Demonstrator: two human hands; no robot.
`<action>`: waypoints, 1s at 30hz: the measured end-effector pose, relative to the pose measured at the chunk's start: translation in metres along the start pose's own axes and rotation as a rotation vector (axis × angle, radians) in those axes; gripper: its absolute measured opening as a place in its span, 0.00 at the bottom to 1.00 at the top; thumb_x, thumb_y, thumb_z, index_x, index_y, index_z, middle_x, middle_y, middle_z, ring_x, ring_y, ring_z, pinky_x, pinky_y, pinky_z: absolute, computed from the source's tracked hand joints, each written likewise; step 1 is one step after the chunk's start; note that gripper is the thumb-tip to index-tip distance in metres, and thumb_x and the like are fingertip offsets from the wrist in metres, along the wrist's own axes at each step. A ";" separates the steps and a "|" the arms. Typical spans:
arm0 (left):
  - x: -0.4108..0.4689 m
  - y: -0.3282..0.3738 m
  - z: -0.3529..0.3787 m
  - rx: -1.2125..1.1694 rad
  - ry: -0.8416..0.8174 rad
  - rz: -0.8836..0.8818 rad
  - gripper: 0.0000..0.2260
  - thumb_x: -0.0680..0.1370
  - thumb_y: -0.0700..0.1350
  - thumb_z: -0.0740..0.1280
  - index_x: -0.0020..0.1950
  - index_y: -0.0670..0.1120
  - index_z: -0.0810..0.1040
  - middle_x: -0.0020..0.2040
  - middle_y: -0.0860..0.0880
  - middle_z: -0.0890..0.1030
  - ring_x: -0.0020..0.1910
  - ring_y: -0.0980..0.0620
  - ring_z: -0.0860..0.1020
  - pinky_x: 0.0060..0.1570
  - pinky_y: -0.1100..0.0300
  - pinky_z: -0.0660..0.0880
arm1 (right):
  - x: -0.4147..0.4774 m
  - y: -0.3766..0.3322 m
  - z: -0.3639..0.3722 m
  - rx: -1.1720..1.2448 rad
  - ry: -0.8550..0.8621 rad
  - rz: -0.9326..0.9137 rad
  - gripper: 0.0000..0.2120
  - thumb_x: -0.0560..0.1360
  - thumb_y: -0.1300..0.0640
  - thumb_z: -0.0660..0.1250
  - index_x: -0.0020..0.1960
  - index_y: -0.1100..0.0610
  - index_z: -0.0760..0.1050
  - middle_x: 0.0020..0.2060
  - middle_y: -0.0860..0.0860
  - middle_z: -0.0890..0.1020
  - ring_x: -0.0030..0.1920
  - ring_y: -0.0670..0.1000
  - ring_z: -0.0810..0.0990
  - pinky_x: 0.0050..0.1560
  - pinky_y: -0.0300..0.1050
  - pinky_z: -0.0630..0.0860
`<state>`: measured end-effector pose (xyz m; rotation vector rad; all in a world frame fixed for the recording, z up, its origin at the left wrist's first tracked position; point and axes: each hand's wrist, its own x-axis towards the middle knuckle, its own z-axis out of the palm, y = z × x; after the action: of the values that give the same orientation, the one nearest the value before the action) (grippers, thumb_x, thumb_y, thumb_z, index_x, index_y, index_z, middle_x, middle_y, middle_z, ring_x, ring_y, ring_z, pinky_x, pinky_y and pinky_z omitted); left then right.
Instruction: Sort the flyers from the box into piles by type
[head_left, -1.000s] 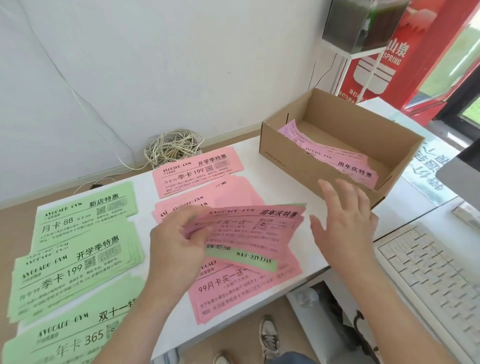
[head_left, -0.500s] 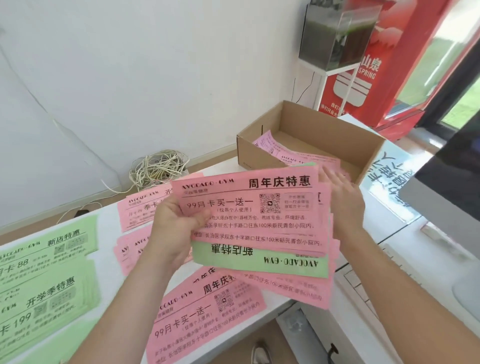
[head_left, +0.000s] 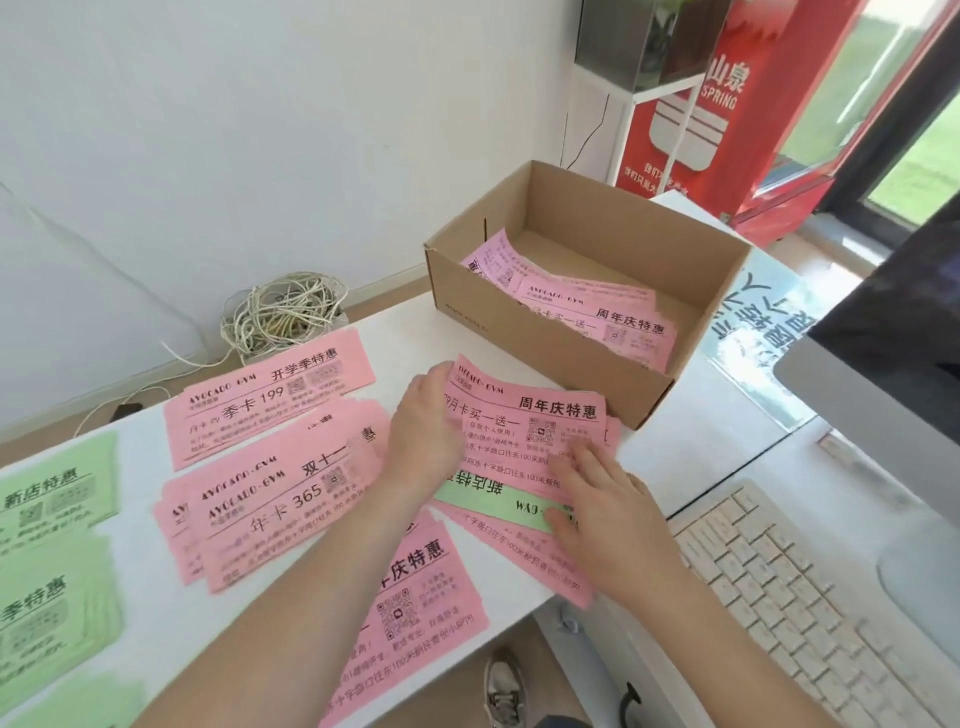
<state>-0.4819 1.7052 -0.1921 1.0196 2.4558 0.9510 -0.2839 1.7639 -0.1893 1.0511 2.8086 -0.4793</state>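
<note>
Head view, only 1 cam. In the mid of the frame the L hand (head_left: 431, 431) grips the left end of a bunch of flyers (head_left: 545, 415), fingers curled round the edge. The R hand (head_left: 608, 509) lies on the right part of the bunch, fingers spread & nearly flat on the paper, not clamped on it. The bunch is mostly pink, w/ one green flyer (head_left: 488, 493) poking out near the bottom, print upside down. It sits low over the white table (head_left: 405, 332), just in front of the box (head_left: 545, 348). Can't tell if it touches the table.

The box is open, upper mid-right, w/ loose pink flyers (head_left: 613, 317) inside.

Piles on the table:
- 199 pink pile (head_left: 270, 400), left of mid.
- 365 pink pile (head_left: 280, 504), just below that one.
- bottom pink pile (head_left: 415, 608), bottom mid, partly under the L arm.
- top green pile (head_left: 52, 493) & low green pile (head_left: 47, 618), at the left edge.

Other stuff: a cord tangle (head_left: 280, 317) by the wall, a keyboard (head_left: 805, 597) lower right, a screen (head_left: 883, 338) at the right edge, a red sign (head_left: 691, 104) up top.
</note>
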 end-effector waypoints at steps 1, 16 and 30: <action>-0.002 -0.001 0.001 0.082 0.021 0.070 0.28 0.73 0.33 0.64 0.72 0.46 0.65 0.61 0.47 0.72 0.59 0.49 0.70 0.60 0.58 0.67 | 0.000 -0.002 0.001 -0.013 0.017 0.001 0.25 0.80 0.45 0.54 0.76 0.48 0.56 0.77 0.49 0.52 0.77 0.50 0.47 0.74 0.50 0.54; -0.011 -0.007 -0.009 0.852 -0.478 0.434 0.31 0.79 0.60 0.58 0.76 0.45 0.57 0.76 0.39 0.57 0.74 0.41 0.58 0.71 0.49 0.61 | 0.015 -0.003 0.006 -0.344 0.170 -0.186 0.15 0.55 0.60 0.80 0.39 0.61 0.80 0.35 0.58 0.83 0.32 0.57 0.83 0.32 0.48 0.78; 0.009 -0.018 -0.029 0.289 -0.183 0.364 0.30 0.76 0.36 0.60 0.73 0.58 0.54 0.59 0.47 0.80 0.49 0.39 0.79 0.49 0.52 0.74 | -0.014 0.010 -0.009 0.199 0.144 0.120 0.28 0.77 0.45 0.62 0.73 0.49 0.59 0.70 0.46 0.66 0.65 0.49 0.67 0.58 0.43 0.71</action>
<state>-0.5122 1.6887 -0.1833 1.6148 2.3412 0.5713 -0.2668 1.7658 -0.1809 1.3351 2.8436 -0.7087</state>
